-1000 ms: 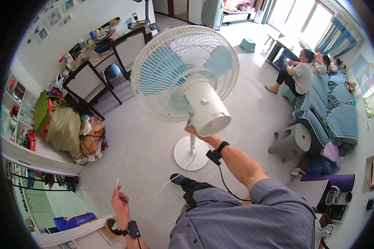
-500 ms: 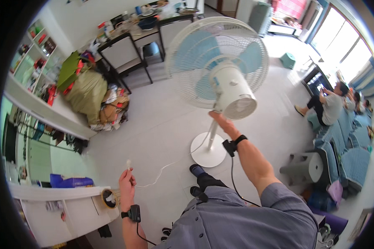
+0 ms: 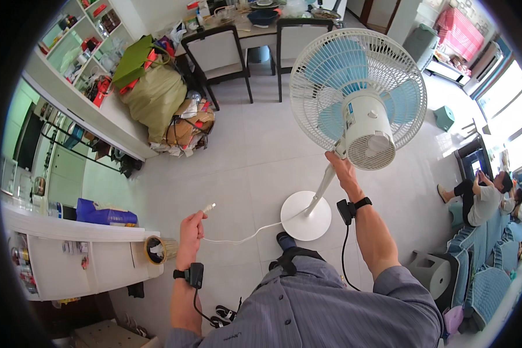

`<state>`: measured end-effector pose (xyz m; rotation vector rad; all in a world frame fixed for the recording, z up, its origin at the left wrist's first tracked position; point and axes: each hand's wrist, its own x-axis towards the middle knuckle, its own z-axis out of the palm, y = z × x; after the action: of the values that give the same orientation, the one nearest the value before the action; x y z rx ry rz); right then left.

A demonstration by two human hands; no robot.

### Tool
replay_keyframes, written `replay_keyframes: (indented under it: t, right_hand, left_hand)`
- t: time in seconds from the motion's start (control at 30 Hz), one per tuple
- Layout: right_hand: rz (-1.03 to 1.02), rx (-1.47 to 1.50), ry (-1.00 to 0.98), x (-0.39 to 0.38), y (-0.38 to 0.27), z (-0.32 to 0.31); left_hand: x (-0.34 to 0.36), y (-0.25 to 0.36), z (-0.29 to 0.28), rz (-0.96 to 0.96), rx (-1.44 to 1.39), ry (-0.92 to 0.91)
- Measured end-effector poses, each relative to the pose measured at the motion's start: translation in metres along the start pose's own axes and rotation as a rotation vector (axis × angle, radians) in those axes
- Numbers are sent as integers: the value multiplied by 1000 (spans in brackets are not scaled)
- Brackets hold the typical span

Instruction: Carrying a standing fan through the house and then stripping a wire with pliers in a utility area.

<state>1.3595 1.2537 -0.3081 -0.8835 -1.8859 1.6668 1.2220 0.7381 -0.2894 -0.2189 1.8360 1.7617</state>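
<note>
The standing fan stands upright on the pale tiled floor, ahead of the person and right of centre, its white base flat and its pole leaning to the right in this wide view. The right hand is wrapped around the pole just under the motor housing; that grip is closed on it, though some fingers are hidden behind the pole. The housing covers the middle of the blue blades, and the front of the fan faces away, out of sight.

The left hand pinches a whitish plug between thumb and fingers, well apart from the fan; its prongs are too small to make out. A white cord runs from this hand to the base, and its join is hard to see.

Behind, chairs block part of a cluttered worktop, cut off by the upper edge. At far right, a seated person overlaps others, who barely show.
</note>
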Motion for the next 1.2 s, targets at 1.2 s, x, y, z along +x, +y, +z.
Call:
replay_keyframes:
  t: [1.2]
  right_hand:
    - [32, 1, -34, -63, 12, -141]
  left_hand:
    - [84, 83, 308, -67, 80, -759]
